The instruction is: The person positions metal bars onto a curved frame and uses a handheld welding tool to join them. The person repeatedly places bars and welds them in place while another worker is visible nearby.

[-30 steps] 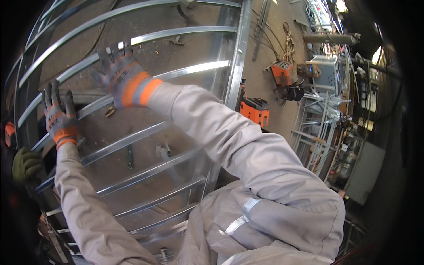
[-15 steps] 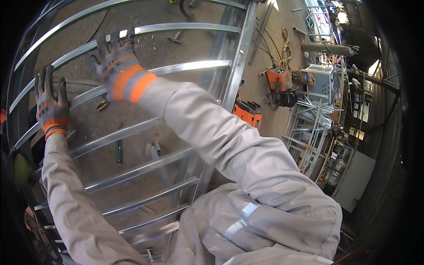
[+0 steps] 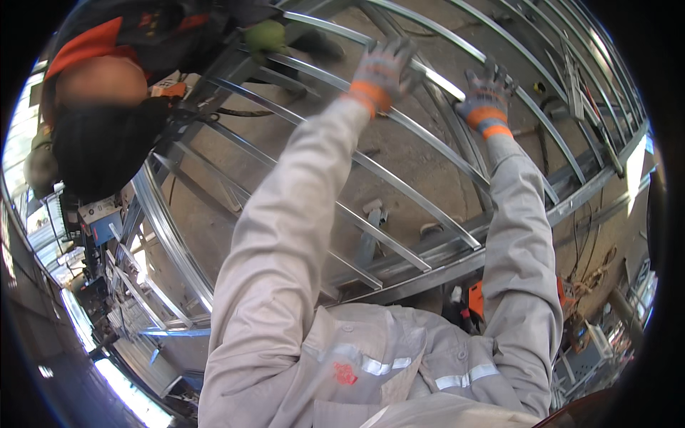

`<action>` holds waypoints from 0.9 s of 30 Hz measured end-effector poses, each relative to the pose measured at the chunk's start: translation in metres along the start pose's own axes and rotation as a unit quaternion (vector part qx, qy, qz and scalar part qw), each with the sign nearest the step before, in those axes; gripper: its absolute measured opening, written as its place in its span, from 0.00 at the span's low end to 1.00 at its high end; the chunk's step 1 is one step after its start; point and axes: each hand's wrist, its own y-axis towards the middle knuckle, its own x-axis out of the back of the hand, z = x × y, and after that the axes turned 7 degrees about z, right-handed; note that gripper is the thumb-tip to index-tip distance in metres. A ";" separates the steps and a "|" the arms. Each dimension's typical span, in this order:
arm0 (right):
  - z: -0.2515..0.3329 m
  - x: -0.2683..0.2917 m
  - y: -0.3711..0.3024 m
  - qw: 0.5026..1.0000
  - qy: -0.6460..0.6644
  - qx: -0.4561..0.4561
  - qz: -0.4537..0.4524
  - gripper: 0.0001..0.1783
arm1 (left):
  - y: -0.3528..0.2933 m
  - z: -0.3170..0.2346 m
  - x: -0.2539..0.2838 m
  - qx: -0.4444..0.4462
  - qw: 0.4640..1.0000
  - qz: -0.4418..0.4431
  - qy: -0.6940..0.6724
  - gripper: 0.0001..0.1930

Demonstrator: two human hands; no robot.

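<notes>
My left hand [image 3: 381, 74], in a grey glove with an orange cuff, lies across a shiny metal bar [image 3: 441, 81] of a large ladder-like frame [image 3: 451, 267]. Its fingers reach forward apart from one another, a little smeared by motion. To the right, my right hand [image 3: 488, 101], gloved alike, is at the other end of the same bright stretch of bar. Its fingers are spread, with nothing visible gripped in them. Whether either palm presses on the metal is hidden.
A co-worker in dark and orange clothing [image 3: 96, 39] leans in at the upper left, a green-gloved hand [image 3: 265, 37] at the frame. Under the bars lies a metal bracket-like piece [image 3: 368, 235]. An orange machine [image 3: 476, 297] stands behind my right arm.
The view has swung round, so the frame now runs across the upper picture and the co-worker shows at left. My hands have shifted along the bars; both remain with fingers apart.
</notes>
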 end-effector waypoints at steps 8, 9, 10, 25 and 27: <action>0.000 -0.003 0.001 0.999 -0.023 -0.015 -0.028 0.48 | -0.028 0.001 0.010 -0.066 0.986 0.068 0.137 0.36; 0.001 -0.002 0.003 0.999 -0.023 -0.021 -0.018 0.48 | -0.025 0.003 0.010 -0.067 0.983 0.122 0.120 0.37; 0.001 -0.003 0.002 0.999 -0.031 -0.025 -0.032 0.48 | -0.021 0.004 0.009 -0.083 0.982 0.132 0.109 0.37; -0.002 -0.012 0.007 0.998 -0.011 -0.031 -0.048 0.44 | -0.005 0.004 0.004 0.044 0.988 0.137 0.054 0.41; -0.002 -0.011 0.005 0.998 -0.006 -0.026 -0.051 0.44 | -0.005 0.004 0.005 0.046 0.988 0.140 0.050 0.41</action>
